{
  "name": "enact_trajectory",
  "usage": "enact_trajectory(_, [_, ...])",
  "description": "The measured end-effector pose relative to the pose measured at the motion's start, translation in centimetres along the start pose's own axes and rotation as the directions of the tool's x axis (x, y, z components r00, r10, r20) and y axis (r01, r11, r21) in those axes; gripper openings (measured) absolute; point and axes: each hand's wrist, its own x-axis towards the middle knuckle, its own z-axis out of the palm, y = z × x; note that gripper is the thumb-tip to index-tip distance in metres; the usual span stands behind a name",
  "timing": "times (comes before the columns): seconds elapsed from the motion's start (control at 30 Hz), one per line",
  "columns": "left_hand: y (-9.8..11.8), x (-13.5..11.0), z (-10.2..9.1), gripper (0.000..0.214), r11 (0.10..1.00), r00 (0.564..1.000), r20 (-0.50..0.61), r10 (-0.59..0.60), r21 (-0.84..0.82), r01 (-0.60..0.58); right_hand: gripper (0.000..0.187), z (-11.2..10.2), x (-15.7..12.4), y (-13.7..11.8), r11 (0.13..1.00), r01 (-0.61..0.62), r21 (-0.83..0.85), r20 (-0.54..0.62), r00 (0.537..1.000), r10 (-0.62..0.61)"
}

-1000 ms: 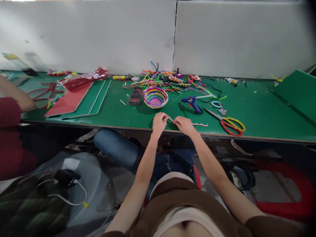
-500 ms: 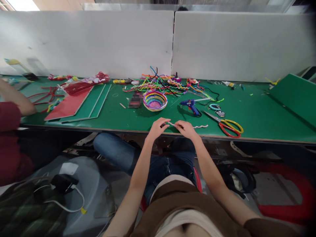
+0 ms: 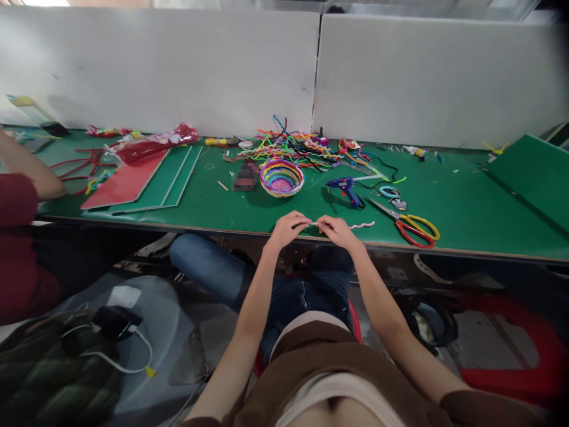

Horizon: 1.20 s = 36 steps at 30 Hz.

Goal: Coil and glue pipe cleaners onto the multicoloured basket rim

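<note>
My left hand (image 3: 285, 229) and my right hand (image 3: 338, 230) meet over the front edge of the green table (image 3: 466, 207). Both pinch a pale pink pipe cleaner (image 3: 361, 225); a short straight stretch runs between the fingertips and its wavy tail lies on the table to the right. A small bowl (image 3: 281, 177) woven from many-coloured pipe cleaners sits just beyond my hands.
A blue glue gun (image 3: 345, 187) and red-and-yellow scissors (image 3: 413, 225) lie to the right. A heap of coloured pipe cleaners (image 3: 293, 146) sits at the back. Red and green boards (image 3: 137, 181) lie at left, where another person's arm (image 3: 26, 172) rests.
Both hands stay on the pink pipe cleaner. The stretch between the fingertips has been pulled straighter, and the hands have shifted slightly toward the table edge.
</note>
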Motion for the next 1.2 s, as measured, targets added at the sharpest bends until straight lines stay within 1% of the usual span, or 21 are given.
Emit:
enact_trajectory(0.1, [0.0, -0.1, 0.1, 0.015, 1.000, 1.000, 0.009, -0.019, 0.002, 0.019, 0.027, 0.0, -0.1, 0.0, 0.999, 0.026, -0.022, 0.010, 1.000, -0.026])
enact_trajectory(0.23, [0.6, -0.1, -0.1, 0.017, 0.997, 0.997, -0.011, -0.071, -0.008, 0.071, 0.023, 0.0, 0.0, 0.2, 0.992, 0.076, -0.102, -0.015, 0.997, -0.078])
enact_trajectory(0.37, [1.3, 0.1, -0.3, 0.014, 0.980, 0.981, -0.041, -0.191, -0.058, 0.189, 0.023, -0.5, 0.6, 0.1, 0.967, 0.146, -0.208, 0.002, 0.989, -0.149])
enact_trajectory(0.43, [1.3, 0.5, -0.6, 0.015, 0.953, 0.958, -0.036, -0.283, -0.121, 0.277, 0.025, -1.2, 1.3, -0.2, 0.927, 0.207, -0.313, 0.042, 0.978, -0.205])
enact_trajectory(0.5, [1.3, 1.1, -1.0, 0.019, 0.905, 0.927, 0.012, -0.374, -0.214, 0.368, 0.028, -2.1, 1.9, -0.6, 0.835, 0.317, -0.449, 0.111, 0.947, -0.301])
enact_trajectory(0.53, [1.3, 1.4, -1.3, 0.022, 0.872, 0.910, 0.057, -0.410, -0.269, 0.409, 0.029, -2.7, 2.3, -0.9, 0.774, 0.385, -0.503, 0.153, 0.921, -0.358])
enact_trajectory(0.6, [1.8, 1.9, -1.8, 0.028, 0.786, 0.875, 0.171, -0.453, -0.386, 0.483, 0.029, -4.0, 2.8, -1.5, 0.659, 0.502, -0.560, 0.217, 0.857, -0.468])
enact_trajectory(0.67, [3.0, 1.8, -2.1, 0.035, 0.684, 0.838, 0.291, -0.461, -0.485, 0.545, 0.028, -5.4, 3.2, -2.2, 0.554, 0.591, -0.586, 0.265, 0.786, -0.558])
enact_trajectory(0.73, [4.9, 1.0, -1.9, 0.042, 0.583, 0.813, 0.370, -0.449, -0.569, 0.580, 0.026, -6.5, 3.5, -3.0, 0.452, 0.665, -0.595, 0.315, 0.710, -0.630])
enact_trajectory(0.8, [7.5, -0.4, -1.3, 0.047, 0.493, 0.808, 0.396, -0.436, -0.647, 0.582, 0.024, -7.1, 3.8, -4.1, 0.389, 0.737, -0.554, 0.375, 0.637, -0.673])
enact_trajectory(0.83, [9.0, -1.2, -0.7, 0.049, 0.454, 0.810, 0.393, -0.435, -0.681, 0.574, 0.023, -7.2, 3.9, -4.7, 0.382, 0.767, -0.515, 0.404, 0.611, -0.681])
enact_trajectory(0.87, [10.6, -2.0, -0.1, 0.051, 0.419, 0.814, 0.386, -0.434, -0.713, 0.562, 0.022, -7.2, 4.1, -5.3, 0.393, 0.790, -0.470, 0.426, 0.593, -0.683])
enact_trajectory(0.9, [12.2, -2.7, 0.6, 0.052, 0.363, 0.818, 0.370, -0.441, -0.760, 0.540, 0.021, -7.1, 4.2, -6.0, 0.417, 0.807, -0.419, 0.445, 0.583, -0.680])
enact_trajectory(0.93, [13.8, -3.4, 1.4, 0.053, 0.189, 0.813, 0.351, -0.465, -0.858, 0.478, 0.021, -6.9, 4.3, -6.7, 0.446, 0.816, -0.367, 0.459, 0.576, -0.676])
enact_trajectory(0.97, [15.4, -4.0, 2.2, 0.052, 0.035, 0.803, 0.341, -0.489, -0.912, 0.408, 0.021, -6.7, 4.4, -7.4, 0.475, 0.820, -0.319, 0.471, 0.572, -0.671])
enact_trajectory(1.0, [16.8, -4.5, 2.9, 0.052, -0.081, 0.788, 0.342, -0.512, -0.932, 0.352, 0.022, -6.5, 4.4, -8.1, 0.498, 0.822, -0.278, 0.480, 0.567, -0.669])
enact_trajectory(1.03, [18.1, -4.9, 3.5, 0.053, -0.167, 0.769, 0.364, -0.525, -0.930, 0.327, 0.023, -6.3, 4.4, -8.7, 0.512, 0.823, -0.246, 0.485, 0.562, -0.670])
enact_trajectory(1.07, [19.1, -5.2, 3.9, 0.056, -0.227, 0.753, 0.385, -0.534, -0.923, 0.311, 0.023, -6.3, 4.3, -9.2, 0.516, 0.828, -0.221, 0.483, 0.553, -0.679])
enact_trajectory(1.1, [19.9, -5.3, 4.1, 0.059, -0.263, 0.745, 0.411, -0.525, -0.911, 0.317, 0.022, -6.3, 4.2, -9.6, 0.513, 0.832, -0.211, 0.470, 0.546, -0.693])
enact_trajectory(1.13, [20.3, -5.4, 4.1, 0.062, -0.262, 0.747, 0.409, -0.524, -0.912, 0.315, 0.021, -6.5, 4.1, -9.9, 0.504, 0.837, -0.213, 0.444, 0.542, -0.713])
enact_trajectory(1.2, [20.1, -5.1, 3.3, 0.063, -0.216, 0.773, 0.411, -0.483, -0.912, 0.350, 0.017, -7.1, 3.9, -10.1, 0.479, 0.840, -0.256, 0.369, 0.543, -0.755])
